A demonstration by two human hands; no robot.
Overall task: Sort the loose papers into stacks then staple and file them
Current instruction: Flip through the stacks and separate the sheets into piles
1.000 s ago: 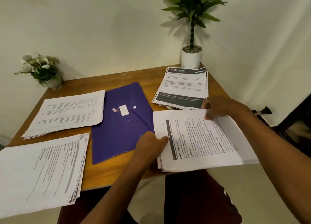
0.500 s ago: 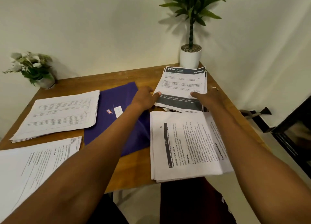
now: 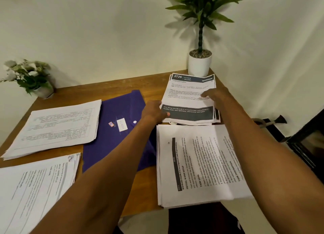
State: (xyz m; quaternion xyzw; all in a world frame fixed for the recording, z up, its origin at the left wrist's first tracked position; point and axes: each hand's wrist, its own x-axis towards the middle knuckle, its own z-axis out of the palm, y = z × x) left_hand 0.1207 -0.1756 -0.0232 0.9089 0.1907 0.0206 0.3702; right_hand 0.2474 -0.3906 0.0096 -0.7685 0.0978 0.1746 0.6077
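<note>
Trainee: Where is the stack of white printed sheets with dark bands (image 3: 187,93) now?

Supervisor: It is at the far right corner of the brown wooden table (image 3: 114,88), just in front of the round white plant pot (image 3: 199,65). It lies beyond the nearer stack of white sheets with sideways text (image 3: 192,163).

Trainee: And the hands?

Supervisor: The left hand (image 3: 154,111) pinches the left edge, with the thumb on the lower dark band and the fingers curled below. The right hand (image 3: 216,97) lies on the right side, its fingers (image 3: 205,94) rather straight on the top sheet. Whether its thumb goes under the edge, I cannot tell.

Trainee: How will it handle?

Supervisor: I judge it light but floppy. The sheets are loose, so they can slide on each other, and the edges look uneven. It is better to hold both long edges, thumbs above and fingers below, and to squeeze a little so nothing fans out. I think lifting by one corner would bend it.
</note>
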